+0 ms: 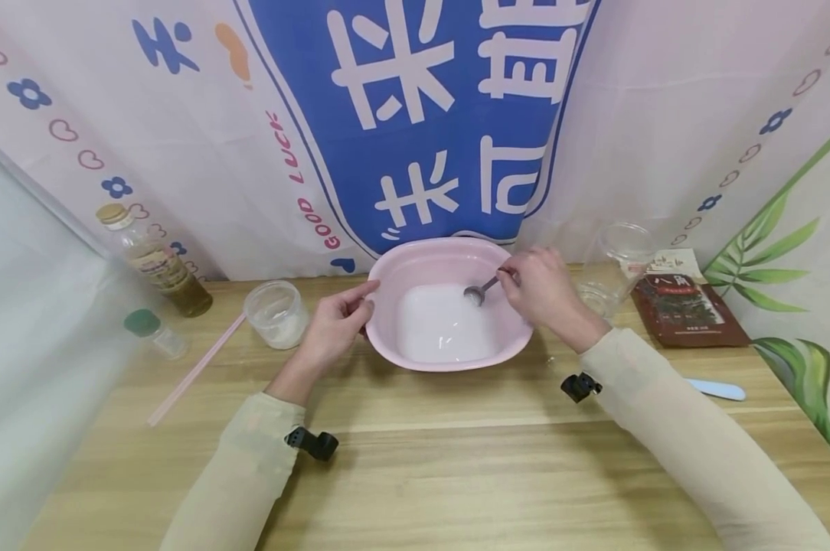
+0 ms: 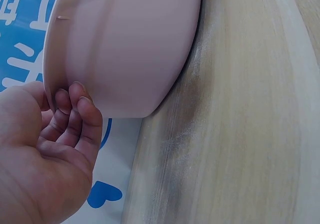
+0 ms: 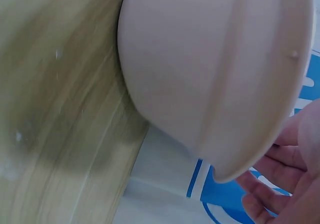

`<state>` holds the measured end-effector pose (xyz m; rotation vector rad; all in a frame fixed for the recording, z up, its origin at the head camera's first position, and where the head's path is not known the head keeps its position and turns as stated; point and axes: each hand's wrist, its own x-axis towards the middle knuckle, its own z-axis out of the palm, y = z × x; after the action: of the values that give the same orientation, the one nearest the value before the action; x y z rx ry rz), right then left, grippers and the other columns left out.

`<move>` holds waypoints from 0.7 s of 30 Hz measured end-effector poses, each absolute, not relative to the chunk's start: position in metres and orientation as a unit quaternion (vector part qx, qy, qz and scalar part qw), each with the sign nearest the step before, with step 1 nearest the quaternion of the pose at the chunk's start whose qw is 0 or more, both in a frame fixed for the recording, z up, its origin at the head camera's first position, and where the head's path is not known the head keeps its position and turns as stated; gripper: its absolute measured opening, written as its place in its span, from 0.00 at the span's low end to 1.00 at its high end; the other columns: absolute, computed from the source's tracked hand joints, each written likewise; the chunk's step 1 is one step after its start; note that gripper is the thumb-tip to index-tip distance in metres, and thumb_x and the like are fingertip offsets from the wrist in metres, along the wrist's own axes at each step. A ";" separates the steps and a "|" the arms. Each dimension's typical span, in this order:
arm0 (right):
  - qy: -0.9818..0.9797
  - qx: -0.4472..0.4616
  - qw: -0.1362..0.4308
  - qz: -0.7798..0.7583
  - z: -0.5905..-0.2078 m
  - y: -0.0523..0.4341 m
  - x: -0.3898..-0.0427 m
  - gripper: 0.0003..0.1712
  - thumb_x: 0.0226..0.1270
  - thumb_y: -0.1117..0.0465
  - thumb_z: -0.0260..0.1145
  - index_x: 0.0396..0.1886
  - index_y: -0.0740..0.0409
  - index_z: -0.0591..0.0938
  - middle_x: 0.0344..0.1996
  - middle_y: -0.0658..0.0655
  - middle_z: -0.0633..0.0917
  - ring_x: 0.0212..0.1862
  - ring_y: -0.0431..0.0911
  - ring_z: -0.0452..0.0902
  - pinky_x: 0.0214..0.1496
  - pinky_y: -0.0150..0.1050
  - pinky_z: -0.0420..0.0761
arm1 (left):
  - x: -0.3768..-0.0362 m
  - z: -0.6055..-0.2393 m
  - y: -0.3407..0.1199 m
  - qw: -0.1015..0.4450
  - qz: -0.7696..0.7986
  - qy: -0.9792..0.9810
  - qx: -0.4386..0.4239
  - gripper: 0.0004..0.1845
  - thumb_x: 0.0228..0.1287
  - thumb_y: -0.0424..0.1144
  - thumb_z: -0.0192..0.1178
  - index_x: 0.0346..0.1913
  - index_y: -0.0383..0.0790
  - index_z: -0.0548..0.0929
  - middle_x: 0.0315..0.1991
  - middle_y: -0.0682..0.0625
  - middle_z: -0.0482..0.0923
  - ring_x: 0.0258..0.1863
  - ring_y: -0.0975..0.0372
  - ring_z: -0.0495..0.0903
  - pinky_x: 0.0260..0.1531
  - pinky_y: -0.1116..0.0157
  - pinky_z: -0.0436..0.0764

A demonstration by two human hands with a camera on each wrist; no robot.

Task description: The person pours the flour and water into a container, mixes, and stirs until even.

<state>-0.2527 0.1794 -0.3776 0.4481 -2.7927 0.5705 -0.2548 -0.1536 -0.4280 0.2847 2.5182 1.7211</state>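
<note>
A pink oval basin (image 1: 449, 364) stands on the wooden table with white liquid (image 1: 446, 321) in it. My left hand (image 1: 337, 321) grips the basin's left rim, thumb on top and fingers curled beneath, as the left wrist view shows. Over the basin's right side, my right hand (image 1: 542, 289) pinches the handle of a small dark metal spoon (image 1: 482, 290). The spoon's bowl tilts down at the edge of the liquid. In the right wrist view the basin's outer wall (image 3: 200, 68) hides the spoon, and the right fingers (image 3: 280, 169) show beside the rim.
At left are an oil bottle (image 1: 163, 268), a green-capped shaker (image 1: 155, 333), a pink stick (image 1: 196, 371) and a clear tub (image 1: 277, 314) with white contents. To the right lie a clear plastic cup (image 1: 618, 260), a brown packet (image 1: 687, 310) and a light-blue handle (image 1: 718, 389). A printed curtain hangs behind.
</note>
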 end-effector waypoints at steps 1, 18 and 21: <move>-0.960 0.154 0.121 0.202 -0.377 0.178 -0.252 0.10 0.75 0.65 0.67 0.43 0.67 0.92 0.36 0.64 0.92 0.46 0.61 0.83 0.61 0.58 0.76 | -0.255 -0.428 -0.154 0.039 0.561 0.822 0.093 0.24 0.81 0.36 0.56 0.75 0.37 0.78 0.34 0.45 0.81 0.29 0.63 0.83 0.34 0.61 0.90; -0.951 0.125 0.100 0.266 -0.385 0.162 -0.249 0.12 0.77 0.62 0.67 0.47 0.64 0.93 0.43 0.63 0.94 0.51 0.62 0.82 0.69 0.59 0.72 | -0.255 -0.429 -0.154 0.038 0.567 0.817 0.097 0.24 0.81 0.36 0.56 0.75 0.36 0.79 0.33 0.45 0.81 0.28 0.64 0.83 0.33 0.62 0.90; -0.954 0.116 0.129 0.244 -0.387 0.164 -0.253 0.12 0.76 0.63 0.67 0.45 0.65 0.93 0.40 0.64 0.94 0.48 0.62 0.81 0.65 0.58 0.72 | -0.255 -0.430 -0.154 0.040 0.567 0.817 0.097 0.24 0.81 0.36 0.56 0.75 0.36 0.79 0.32 0.46 0.81 0.28 0.64 0.83 0.33 0.62 0.90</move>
<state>-0.2526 0.1635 -0.3873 0.3370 -2.7740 0.7097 -0.2553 -0.1541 -0.4295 0.2967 2.5030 1.7366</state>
